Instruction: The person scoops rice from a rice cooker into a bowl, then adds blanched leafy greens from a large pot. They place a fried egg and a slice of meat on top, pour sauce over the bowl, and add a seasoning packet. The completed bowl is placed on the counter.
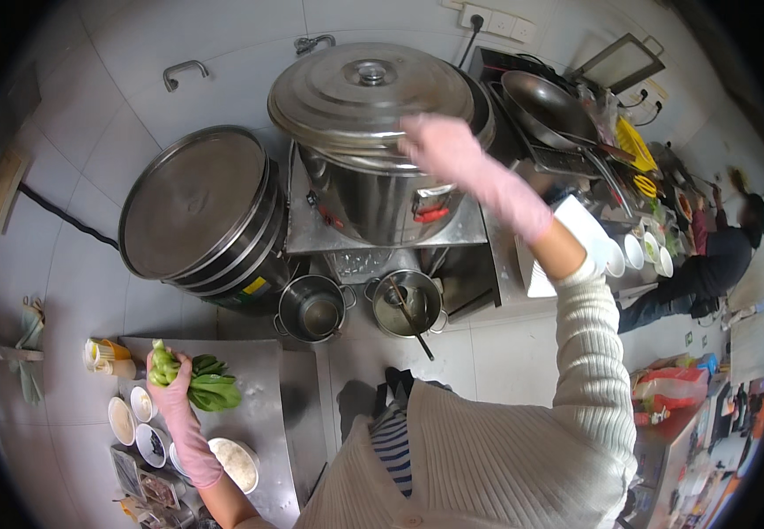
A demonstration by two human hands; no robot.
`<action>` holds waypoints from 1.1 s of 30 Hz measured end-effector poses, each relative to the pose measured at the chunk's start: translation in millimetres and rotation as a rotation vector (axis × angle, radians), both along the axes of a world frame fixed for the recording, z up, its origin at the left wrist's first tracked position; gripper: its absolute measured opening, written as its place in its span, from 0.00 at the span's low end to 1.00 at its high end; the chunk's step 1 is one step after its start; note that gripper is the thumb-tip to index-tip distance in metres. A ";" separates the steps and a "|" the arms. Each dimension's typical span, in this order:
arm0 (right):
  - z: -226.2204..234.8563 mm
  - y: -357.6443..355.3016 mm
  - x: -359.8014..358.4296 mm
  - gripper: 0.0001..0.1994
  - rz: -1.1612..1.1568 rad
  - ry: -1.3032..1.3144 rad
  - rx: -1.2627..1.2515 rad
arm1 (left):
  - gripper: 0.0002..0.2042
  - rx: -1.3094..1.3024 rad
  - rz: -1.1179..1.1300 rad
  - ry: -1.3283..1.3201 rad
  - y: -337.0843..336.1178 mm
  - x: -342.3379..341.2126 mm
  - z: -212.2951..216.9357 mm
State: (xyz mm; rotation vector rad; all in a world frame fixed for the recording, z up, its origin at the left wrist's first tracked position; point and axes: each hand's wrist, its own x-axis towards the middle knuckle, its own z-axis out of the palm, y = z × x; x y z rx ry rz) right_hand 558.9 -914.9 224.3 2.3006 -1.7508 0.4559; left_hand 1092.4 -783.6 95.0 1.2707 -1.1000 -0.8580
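My left hand (175, 383), in a pink glove, is closed around a bunch of green leafy vegetable that looks like bok choy (215, 388). Its pale stalks point up past the fingers, and the leaves spread to the right. My right hand (442, 145), gloved in pink too, is at the near rim of a round steel pot lid (347, 88). Motion smears its fingers, so their grip cannot be made out. The lid sits off-centre on a large steel stockpot (364, 198), leaving a dark strip of the pot's mouth on the right.
Left of the stockpot stands another large lidded pot (192, 203). Two smaller pots (311, 307) are below, one with a stick across it. Several bowls (122, 420) sit beside my left forearm. A wok (549, 106) rests at the upper right; another person (708, 269) stands far right.
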 end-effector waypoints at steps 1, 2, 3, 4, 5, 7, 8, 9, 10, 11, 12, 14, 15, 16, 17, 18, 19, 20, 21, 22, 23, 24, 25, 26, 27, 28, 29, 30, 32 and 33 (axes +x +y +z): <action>15.1 -35.6 -9.9 0.15 -0.038 0.008 -0.010 | 0.22 0.028 -0.021 0.031 -17.1 -4.9 1.7; 26.9 -70.6 -16.3 0.16 -0.108 -0.021 0.069 | 0.21 -0.028 -0.081 0.114 -30.3 -10.2 3.6; 35.1 -103.9 -23.8 0.19 -0.128 -0.054 0.153 | 0.18 0.027 -0.019 0.091 -49.6 -15.1 7.0; 39.3 -136.7 -27.4 0.18 -0.159 -0.020 0.179 | 0.15 0.057 0.008 0.082 -69.2 -20.9 9.5; 37.7 -166.0 -27.9 0.18 -0.170 0.011 0.196 | 0.15 0.058 -0.009 0.117 -86.4 -25.4 12.0; 24.6 -209.6 -27.8 0.19 -0.180 0.031 0.265 | 0.15 0.033 -0.081 0.186 -122.2 -33.5 16.2; 19.0 -229.8 -26.8 0.19 -0.180 0.021 0.313 | 0.16 0.050 -0.060 0.203 -143.1 -38.4 17.1; 13.8 -245.3 -24.3 0.20 -0.187 0.012 0.379 | 0.16 0.040 -0.073 0.217 -160.5 -40.8 20.1; 11.7 -262.1 -24.1 0.20 -0.209 0.018 0.405 | 0.16 0.039 -0.087 0.240 -184.5 -45.4 24.4; 9.3 -275.6 -23.4 0.20 -0.238 0.035 0.447 | 0.17 0.109 -0.031 0.225 -207.1 -50.3 29.5; 4.2 -285.4 -22.0 0.21 -0.258 0.042 0.509 | 0.17 0.047 -0.086 0.257 -225.2 -54.6 34.6; 0.1 -297.3 -25.4 0.20 -0.255 0.052 0.549 | 0.17 0.055 -0.124 0.323 -261.2 -65.1 42.5; 0.7 -300.3 -27.7 0.20 -0.272 0.045 0.569 | 0.17 0.086 -0.155 0.330 -280.4 -69.1 47.7; 2.9 -301.1 -30.4 0.20 -0.268 0.024 0.598 | 0.16 0.059 -0.245 0.366 -299.5 -72.4 53.5; 7.8 -299.7 -35.7 0.19 -0.255 0.026 0.497 | 0.16 0.075 -0.270 0.359 -318.5 -78.2 60.1; 15.3 -296.0 -44.0 0.19 -0.231 0.014 0.408 | 0.16 0.066 -0.331 0.371 -337.2 -87.8 66.3; 28.8 -293.8 -54.9 0.18 -0.224 -0.119 0.421 | 0.16 0.081 -0.367 0.407 -354.0 -98.7 71.3; 45.2 -290.2 -66.8 0.18 -0.220 -0.257 0.434 | 0.15 0.099 -0.406 0.441 -368.3 -108.5 77.3; 63.2 -287.4 -78.3 0.17 -0.185 -0.373 0.433 | 0.15 0.116 -0.444 0.474 -380.7 -118.9 83.9; 81.2 -285.0 -89.7 0.17 -0.181 -0.475 0.418 | 0.15 0.147 -0.467 0.520 -392.4 -131.0 90.2; 96.6 -279.1 -100.9 0.16 -0.183 -0.533 0.384 | 0.14 0.164 -0.508 0.576 -403.2 -144.1 96.2; 111.0 -273.6 -111.8 0.17 -0.216 -0.576 0.342 | 0.14 0.174 -0.545 0.581 -414.9 -159.2 102.4; 124.0 -268.6 -121.4 0.18 -0.208 -0.643 0.355 | 0.14 0.170 -0.602 0.597 -426.1 -175.7 108.3; 134.2 -264.4 -129.6 0.19 -0.198 -0.710 0.369 | 0.14 0.178 -0.635 0.616 -435.8 -192.5 113.6; 140.7 -257.6 -137.0 0.19 -0.195 -0.746 0.370 | 0.14 0.201 -0.677 0.597 -443.7 -210.9 118.0; 146.4 -251.0 -144.1 0.19 -0.190 -0.782 0.368 | 0.13 0.230 -0.699 0.580 -451.7 -232.0 122.1; 150.6 -246.5 -149.7 0.19 -0.184 -0.818 0.363 | 0.13 0.252 -0.719 0.567 -458.2 -252.8 125.2; 152.1 -243.2 -154.1 0.19 -0.168 -0.808 0.347 | 0.13 0.304 -0.804 0.528 -461.8 -272.9 124.9; 150.6 -236.8 -162.0 0.18 -0.141 -0.787 0.316 | 0.12 0.364 -0.904 0.426 -468.3 -319.4 117.3; 148.3 -234.3 -165.6 0.18 -0.148 -0.780 0.307 | 0.12 0.350 -0.944 0.376 -470.7 -344.9 110.5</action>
